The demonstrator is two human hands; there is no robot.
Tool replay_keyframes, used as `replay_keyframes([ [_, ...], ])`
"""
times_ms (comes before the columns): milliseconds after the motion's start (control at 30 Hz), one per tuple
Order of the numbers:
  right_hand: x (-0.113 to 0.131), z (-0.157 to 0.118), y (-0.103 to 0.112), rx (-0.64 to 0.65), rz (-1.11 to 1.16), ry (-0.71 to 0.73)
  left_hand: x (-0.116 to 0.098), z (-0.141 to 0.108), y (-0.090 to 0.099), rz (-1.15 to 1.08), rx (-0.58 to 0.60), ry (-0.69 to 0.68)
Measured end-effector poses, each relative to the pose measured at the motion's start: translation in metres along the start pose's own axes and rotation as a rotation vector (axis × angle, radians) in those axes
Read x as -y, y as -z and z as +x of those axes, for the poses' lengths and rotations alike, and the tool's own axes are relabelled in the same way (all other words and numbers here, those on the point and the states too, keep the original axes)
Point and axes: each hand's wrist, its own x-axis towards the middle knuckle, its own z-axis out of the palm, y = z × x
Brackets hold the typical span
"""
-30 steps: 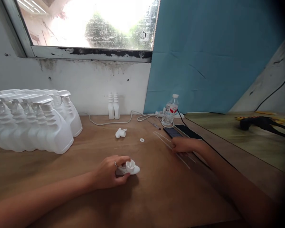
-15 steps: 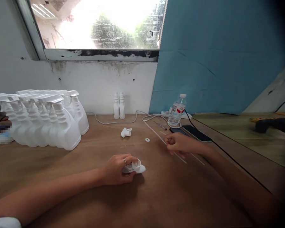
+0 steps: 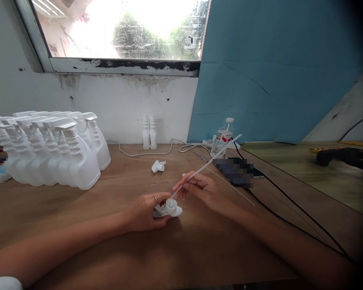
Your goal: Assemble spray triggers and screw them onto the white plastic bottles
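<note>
From my remote seat I see the wooden table (image 3: pixel 199 257) stretching under a white spray head (image 3: pixel 178 211), which I take as my landmark. Beyond the spray head and to its right hangs a blue sheet (image 3: pixel 260 80); straight beyond it, above the table, is a window (image 3: pixel 133 32). White spray bottles (image 3: pixel 84 167) stand crowded together, well to its left. My left hand (image 3: pixel 147 211) comes in on its left, fingers closed around it. My right hand (image 3: pixel 202 187) is just to its right, with thumb and fingers gripping a white tube. A water bottle (image 3: pixel 223 139) stands far beyond it to the right, and two narrow bottles (image 3: pixel 149 135) stand beyond it, by the wall. The white tube (image 3: pixel 211 160) slants down leftward, its low end at the spray head's upturned cup (image 3: pixel 171 206); I cannot tell whether it is inside. A small white nozzle (image 3: pixel 157 166) lies beyond the spray head, slightly left.
</note>
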Motion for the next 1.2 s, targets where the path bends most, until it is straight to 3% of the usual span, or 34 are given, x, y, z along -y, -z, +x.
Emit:
replay_keyframes([
  [333,-0.008,-0.002,-0.001,0.023,-0.056,0.026,0.0,0.001,0.001,-0.028,-0.002,-0.021],
  [733,-0.002,0.005,-0.006,0.144,-0.509,0.094,-0.002,0.001,0.001,-0.014,-0.025,-0.011],
  [967,-0.011,0.01,-0.011,0.114,-0.437,-0.092,-0.001,0.001,0.0,-0.028,-0.015,-0.001],
  [1200,-0.014,0.009,-0.011,0.145,-0.296,-0.168,-0.002,0.0,0.003,-0.043,0.022,0.006],
])
